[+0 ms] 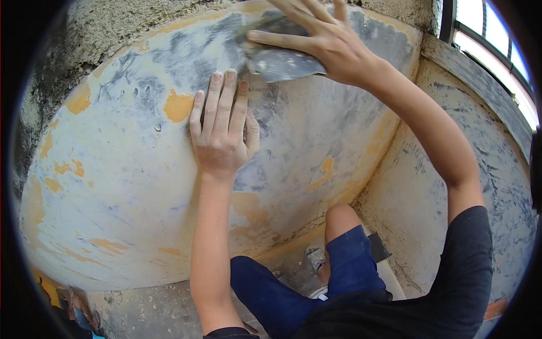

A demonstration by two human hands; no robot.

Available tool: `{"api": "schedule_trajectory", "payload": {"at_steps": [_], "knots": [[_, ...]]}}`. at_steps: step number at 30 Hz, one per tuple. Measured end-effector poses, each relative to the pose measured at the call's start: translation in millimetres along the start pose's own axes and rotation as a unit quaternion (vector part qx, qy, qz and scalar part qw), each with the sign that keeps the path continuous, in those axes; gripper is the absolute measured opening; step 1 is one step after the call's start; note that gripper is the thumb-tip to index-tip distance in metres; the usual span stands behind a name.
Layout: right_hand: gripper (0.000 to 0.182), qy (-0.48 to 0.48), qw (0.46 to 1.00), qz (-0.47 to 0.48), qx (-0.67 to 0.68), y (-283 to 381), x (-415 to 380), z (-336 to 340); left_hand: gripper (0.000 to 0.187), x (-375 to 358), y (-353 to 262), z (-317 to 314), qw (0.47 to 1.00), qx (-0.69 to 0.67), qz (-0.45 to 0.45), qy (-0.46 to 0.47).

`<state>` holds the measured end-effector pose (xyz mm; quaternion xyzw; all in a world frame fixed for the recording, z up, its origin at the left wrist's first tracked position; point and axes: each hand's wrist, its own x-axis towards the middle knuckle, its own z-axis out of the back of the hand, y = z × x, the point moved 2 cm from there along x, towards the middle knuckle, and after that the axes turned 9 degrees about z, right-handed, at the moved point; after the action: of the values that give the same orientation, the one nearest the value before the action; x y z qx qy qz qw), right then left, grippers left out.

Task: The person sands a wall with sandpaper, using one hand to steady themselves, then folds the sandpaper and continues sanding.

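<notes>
We press a grey, putty-smeared putty knife (282, 63) blade flat against the patchy grey-and-orange plastered wall (130, 169), high up

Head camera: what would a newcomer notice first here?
The right hand presses a putty knife against the grey, orange-patched wall at top centre. Just below, the left hand lies flat on the wall. Lower down, knees in blue shorts show.

Pretty rough little corner here. The front wall (113, 169) is patchy grey-white filler with orange paint showing through, bare rough concrete (84, 34) above it. A side wall (418, 192) meets it on the right, same grey smears. Window (497, 39) up top right, bright daylight. Dusty concrete floor (152, 311).
</notes>
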<state>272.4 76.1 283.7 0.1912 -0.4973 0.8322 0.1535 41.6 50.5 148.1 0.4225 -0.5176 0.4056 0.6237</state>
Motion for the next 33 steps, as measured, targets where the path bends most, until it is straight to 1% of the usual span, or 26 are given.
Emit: {"api": "schedule_trajectory", "payload": {"at_steps": [2,4,6,7,8,11,13,15,16,17,18,20,21,22,24,25,27,28,30,32,33], "knots": [[0.075,0.067,0.997,-0.017,-0.032,-7.1,-27.9,3.6,0.042,-0.6,-0.7,-0.5,1.0,0.009,-0.006,-0.001],[0.074,0.076,0.997,-0.026,-0.016,-7.2,-28.7,-2.3,0.041,-1.9,-3.8,-1.0,1.0,0.006,0.001,-0.004],[0.072,-0.035,0.998,0.01,0.042,-3.4,-4.7,-6.8,0.04,2.1,-3.7,-1.2,1.0,-0.001,-0.006,-0.012],[0.073,0.012,1.0,0.001,0.003,5.5,13.1,-0.9,0.04,2.5,-4.1,-0.5,1.0,0.004,-0.001,-0.006],[0.074,-0.027,0.999,0.017,0.022,10.9,25.9,-0.3,0.039,0.9,-5.1,0.6,1.0,0.009,0.006,0.003],[0.073,-0.03,0.999,0.022,0.026,10.9,21.5,-7.1,0.039,0.8,-1.6,1.0,1.0,0.005,-0.001,0.004],[0.092,-0.065,0.998,-0.024,0.015,3.8,-6.3,-16.6,0.04,0.0,-1.7,0.3,1.0,0.0,-0.007,0.006],[0.091,-0.062,0.997,-0.033,0.014,-0.8,-31.7,-16.2,0.041,0.1,-2.1,-0.4,1.0,-0.006,-0.007,0.001],[0.09,-0.061,0.997,-0.041,0.019,0.0,-30.1,-14.8,0.041,-0.7,-2.0,-0.1,1.0,0.0,-0.007,-0.002],[0.082,-0.055,0.998,-0.029,-0.029,-0.1,-22.5,-16.5,0.042,-0.4,-3.3,-1.1,1.0,-0.002,-0.002,-0.001],[0.082,-0.059,0.997,-0.03,-0.029,1.9,-14.2,-20.5,0.043,-0.5,-4.3,-1.2,1.0,-0.007,0.001,0.003],[0.091,-0.075,0.997,-0.035,-0.004,14.0,21.3,-20.5,0.044,-0.5,-5.0,-1.2,1.0,-0.003,0.003,0.006],[0.102,-0.098,0.994,-0.023,-0.046,18.1,31.7,-28.3,0.045,-2.5,-4.1,-1.0,1.0,0.001,0.004,0.014],[0.102,-0.1,0.994,-0.023,-0.045,17.5,29.2,-27.4,0.045,-2.3,-1.6,-0.9,1.0,0.007,0.006,0.019],[0.089,-0.142,0.985,-0.025,0.093,15.8,14.5,-23.9,0.045,-2.3,-0.4,1.7,1.0,0.007,0.004,0.018],[0.089,-0.141,0.986,-0.025,0.091,12.6,2.3,-21.3,0.045,-1.0,-0.8,1.3,1.0,0.002,-0.001,0.014],[0.087,-0.079,0.995,-0.043,0.037,5.8,-25.6,-17.8,0.045,0.0,-3.0,0.2,1.0,-0.007,-0.001,0.012],[0.086,-0.051,0.997,-0.049,0.012,6.2,-26.0,-17.0,0.045,-0.2,-2.1,1.2,1.0,-0.009,0.0,0.011],[0.083,-0.06,0.997,-0.04,0.01,6.9,-14.5,-19.8,0.044,0.9,-2.8,0.8,1.0,-0.008,0.004,0.01],[0.08,-0.087,0.995,-0.038,0.042,14.9,12.0,-19.4,0.044,1.0,-2.6,2.0,1.0,-0.013,0.007,0.012],[0.08,-0.118,0.989,-0.039,0.082,19.2,20.4,-19.2,0.044,0.7,-3.0,2.7,1.0,-0.012,0.009,0.013]]}}
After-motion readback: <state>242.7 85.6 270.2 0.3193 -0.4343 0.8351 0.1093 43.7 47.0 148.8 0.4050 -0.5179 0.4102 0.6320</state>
